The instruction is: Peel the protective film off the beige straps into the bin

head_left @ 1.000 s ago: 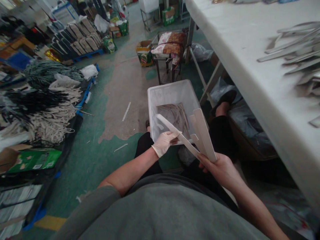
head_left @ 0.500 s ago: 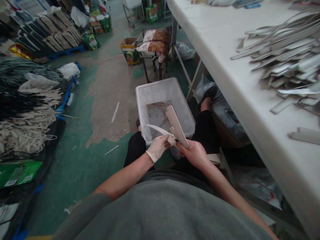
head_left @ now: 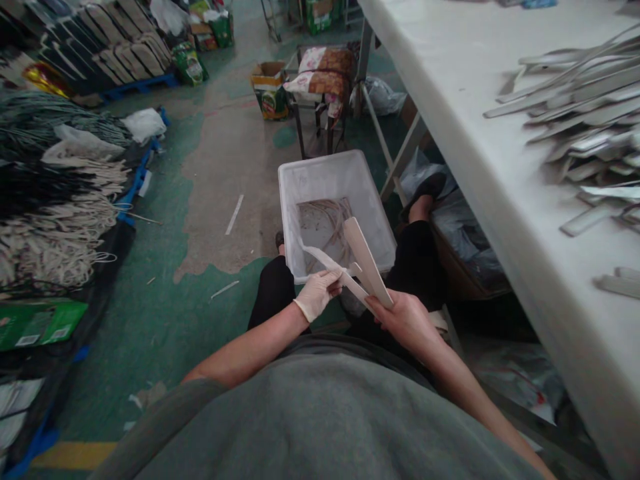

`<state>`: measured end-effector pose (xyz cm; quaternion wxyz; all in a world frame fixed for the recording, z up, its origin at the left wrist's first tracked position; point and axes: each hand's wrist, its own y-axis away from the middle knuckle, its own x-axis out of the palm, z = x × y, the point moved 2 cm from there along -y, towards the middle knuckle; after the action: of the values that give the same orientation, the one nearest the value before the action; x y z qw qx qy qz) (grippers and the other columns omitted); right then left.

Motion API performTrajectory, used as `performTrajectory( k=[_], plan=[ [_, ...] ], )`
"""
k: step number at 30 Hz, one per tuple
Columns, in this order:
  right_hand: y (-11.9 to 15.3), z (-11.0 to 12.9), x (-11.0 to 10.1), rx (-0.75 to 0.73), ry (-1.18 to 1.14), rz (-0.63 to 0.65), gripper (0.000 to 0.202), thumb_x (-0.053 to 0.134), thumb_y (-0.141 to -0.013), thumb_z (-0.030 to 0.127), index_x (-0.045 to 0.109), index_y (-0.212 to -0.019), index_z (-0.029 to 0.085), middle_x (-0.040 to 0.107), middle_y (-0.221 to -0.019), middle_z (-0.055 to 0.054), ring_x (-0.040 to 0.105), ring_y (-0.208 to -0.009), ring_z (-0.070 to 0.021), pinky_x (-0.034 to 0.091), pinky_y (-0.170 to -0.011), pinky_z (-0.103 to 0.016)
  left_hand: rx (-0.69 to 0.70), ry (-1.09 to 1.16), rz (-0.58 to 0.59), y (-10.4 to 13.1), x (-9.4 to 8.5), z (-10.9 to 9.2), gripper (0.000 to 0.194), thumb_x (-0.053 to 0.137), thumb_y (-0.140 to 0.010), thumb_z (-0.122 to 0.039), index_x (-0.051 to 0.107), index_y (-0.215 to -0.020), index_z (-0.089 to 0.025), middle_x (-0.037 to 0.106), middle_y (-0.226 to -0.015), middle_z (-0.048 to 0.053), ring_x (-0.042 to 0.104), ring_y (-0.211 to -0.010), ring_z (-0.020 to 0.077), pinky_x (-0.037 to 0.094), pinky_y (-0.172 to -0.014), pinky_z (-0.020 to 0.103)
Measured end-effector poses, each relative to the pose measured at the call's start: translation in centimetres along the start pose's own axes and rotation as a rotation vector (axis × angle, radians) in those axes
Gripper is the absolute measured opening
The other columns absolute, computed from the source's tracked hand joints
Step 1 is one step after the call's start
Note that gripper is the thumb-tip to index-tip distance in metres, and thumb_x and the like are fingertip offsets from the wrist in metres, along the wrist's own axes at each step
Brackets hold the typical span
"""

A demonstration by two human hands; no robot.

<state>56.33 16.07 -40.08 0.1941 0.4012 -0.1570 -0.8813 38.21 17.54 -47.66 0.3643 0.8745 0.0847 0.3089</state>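
My left hand [head_left: 320, 293], in a pale glove, pinches a thin white strip [head_left: 327, 262] between thumb and fingers. The strip runs from the upper left down to my right hand [head_left: 400, 315]. That bare hand is closed around a flat beige strap piece [head_left: 367, 261], which points up and away, with a shorter piece beside it. Both hands are above my lap, at the near edge of a white plastic bin [head_left: 330, 167]. Thin beige strips [head_left: 340, 213] lie inside the bin.
On the right, a white table [head_left: 480, 153] carries a pile of grey strap pieces [head_left: 595, 100]. Ahead stands a stool with a patterned cushion [head_left: 327, 70], beside an open carton [head_left: 270, 93]. Bundles of cords [head_left: 65, 233] lie on the left.
My hands have moved slightly apart, and the white strip now stretches straighter between them. The view has shifted a little.
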Motion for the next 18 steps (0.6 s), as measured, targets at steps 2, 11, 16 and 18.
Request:
performTrajectory(
  k=[2, 11, 16, 18],
  plan=[
    [-0.2, 0.3, 0.4, 0.002, 0.051, 0.0, 0.036, 0.046, -0.09, 0.045, 0.064, -0.071, 0.021, 0.065, -0.058, -0.002, 0.06, -0.052, -0.0171, 0.032, -0.049, -0.025, -0.034, -0.014, 0.029, 0.7, 0.1, 0.9, 0.03, 0.088, -0.059, -0.028, 0.069, -0.077, -0.012, 0.066, -0.069, 0.001, 0.055, -0.056, 0.0079, 0.044, -0.056, 0.02],
    [0.1, 0.1, 0.6, 0.03, -0.017, 0.116, 0.038, 0.048, -0.089, 0.046, 0.065, -0.068, 0.019, 0.067, -0.06, -0.003, 0.063, -0.053, -0.0174, 0.036, -0.051, -0.024, -0.046, -0.044, -0.025, 0.3, -1.0, 0.1, 0.021, 0.083, -0.068, -0.023, 0.065, -0.071, -0.012, 0.06, -0.063, -0.001, 0.05, -0.054, 0.0058, 0.04, -0.055, 0.019],
    [-0.1, -0.2, 0.9, 0.001, 0.07, 0.057, 0.039, 0.047, -0.089, 0.048, 0.064, -0.067, 0.02, 0.067, -0.059, -0.003, 0.062, -0.053, -0.0181, 0.033, -0.049, -0.025, -0.088, -0.034, 0.04, 0.9, -0.4, 1.7, 0.025, 0.085, -0.064, -0.025, 0.066, -0.071, -0.011, 0.06, -0.062, -0.001, 0.049, -0.053, 0.0062, 0.039, -0.054, 0.02],
    [-1.1, -0.2, 1.3, -0.005, 0.081, 0.03, 0.043, 0.046, -0.089, 0.052, 0.064, -0.067, 0.02, 0.068, -0.06, -0.004, 0.063, -0.055, -0.0193, 0.034, -0.049, -0.026, -0.095, -0.049, 0.073, 1.0, 0.2, 2.1, 0.022, 0.083, -0.066, -0.024, 0.065, -0.068, -0.011, 0.057, -0.057, -0.001, 0.048, -0.051, 0.0066, 0.038, -0.053, 0.021]
  ],
)
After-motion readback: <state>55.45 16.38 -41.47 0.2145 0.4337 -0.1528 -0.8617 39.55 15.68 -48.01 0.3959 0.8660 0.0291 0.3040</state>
